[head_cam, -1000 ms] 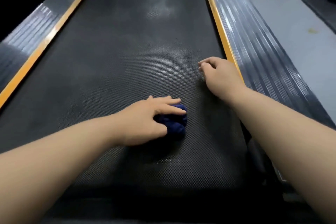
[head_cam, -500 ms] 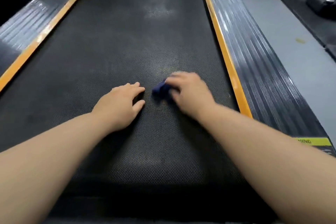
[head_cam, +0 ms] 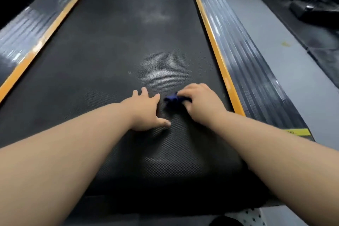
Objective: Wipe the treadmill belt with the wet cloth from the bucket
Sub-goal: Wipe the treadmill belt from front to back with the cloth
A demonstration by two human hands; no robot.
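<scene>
At centre, resting splayed and empty on the black textured treadmill belt (head_cam: 82, 79): left hand (head_cam: 145, 113). Just right, touching the belt: small bunched dark-blue wet cloth (head_cam: 172, 98), gripped under curled right hand (head_cam: 200, 102). Mid-wipe, seemingly. Next: pushing cloth up-frame across pale dusty smudges (head_cam: 158, 71), pressing evenly.

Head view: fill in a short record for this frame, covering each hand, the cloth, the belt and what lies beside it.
left hand: fingers spread, flat on the treadmill belt, holds nothing
right hand: curled over the blue cloth, holding it on the belt
blue cloth: bunched, between the two hands
belt marks: pale dusty patches just ahead of the hands, more farther up
right rail: ribbed, orange-edged, with a yellow label at its near end
floor: grey, right of the treadmill
</scene>
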